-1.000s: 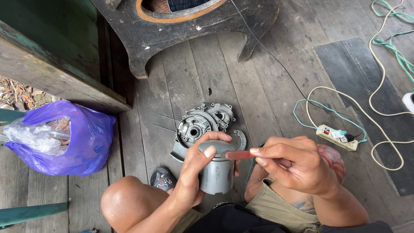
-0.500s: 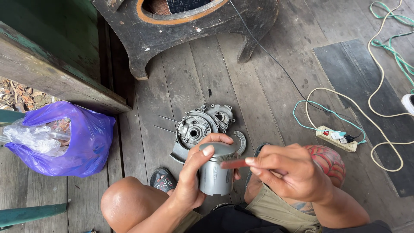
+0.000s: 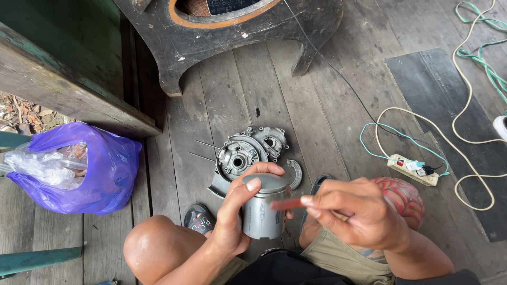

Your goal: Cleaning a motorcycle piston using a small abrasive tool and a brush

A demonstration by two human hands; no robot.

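Crouching over a weathered plank floor (image 3: 327,105), the person wraps the left hand (image 3: 240,208) around a grey metal cylinder (image 3: 262,208), fingers curled about its wall and thumb lying on its flat top, so it is held upright between the bare knees. The right hand (image 3: 359,214) is closed in a pinch on a thin reddish strip (image 3: 288,203), whose free end touches the cylinder's side just below the rim. Directly beyond the cylinder, on the floor, lie grey cast engine covers (image 3: 248,150) with a curved metal piece (image 3: 296,173) beside them and two thin rods to their left. A dark sandal (image 3: 199,218) sits by the left knee. Well to the left rests a purple plastic bag (image 3: 100,169) with clear wrapping spilling out of it. To the right, a cream power strip (image 3: 412,170) lies among looping cream and green cables, near a dark mat (image 3: 449,116). A black wooden speaker cabinet (image 3: 232,31) stands at the top, a thin wire trailing down from it.
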